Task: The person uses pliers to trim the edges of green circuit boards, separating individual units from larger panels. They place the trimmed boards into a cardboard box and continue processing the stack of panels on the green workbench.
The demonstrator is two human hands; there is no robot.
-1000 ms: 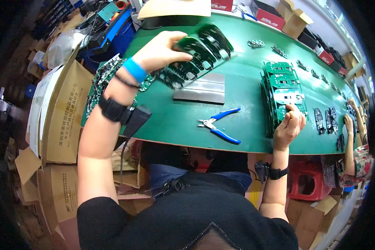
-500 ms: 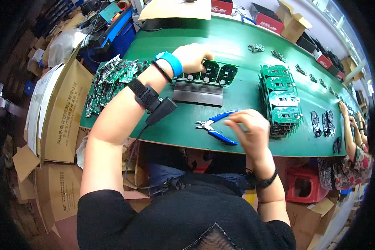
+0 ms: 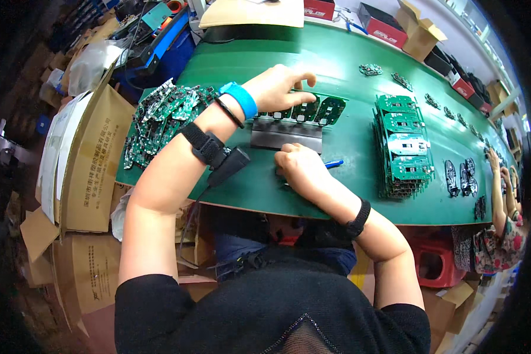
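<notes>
A green circuit board panel (image 3: 330, 111) stands tilted against a dark metal block (image 3: 271, 137) on the table. My left hand (image 3: 280, 88) is above the panel's left part, index finger and thumb apart with a gap between them. In front of the block is my right hand (image 3: 305, 171), its fingers curled together. Whatever those fingertips may hold is hidden. Under and beside this hand lie cutting pliers, mostly covered, with one blue handle (image 3: 334, 163) showing.
A heap of cut boards (image 3: 165, 121) lies at the left. Stacked board panels (image 3: 402, 144) stand to the right, with small boards (image 3: 370, 69) in a row beyond. A co-worker's hands (image 3: 497, 162) are at the far right. Cardboard boxes (image 3: 88, 171) flank the table.
My right hand has moved left from beside the pliers to over them, near the block, and its fingers have curled. My left hand has raised and spread its finger and thumb off the panel.
</notes>
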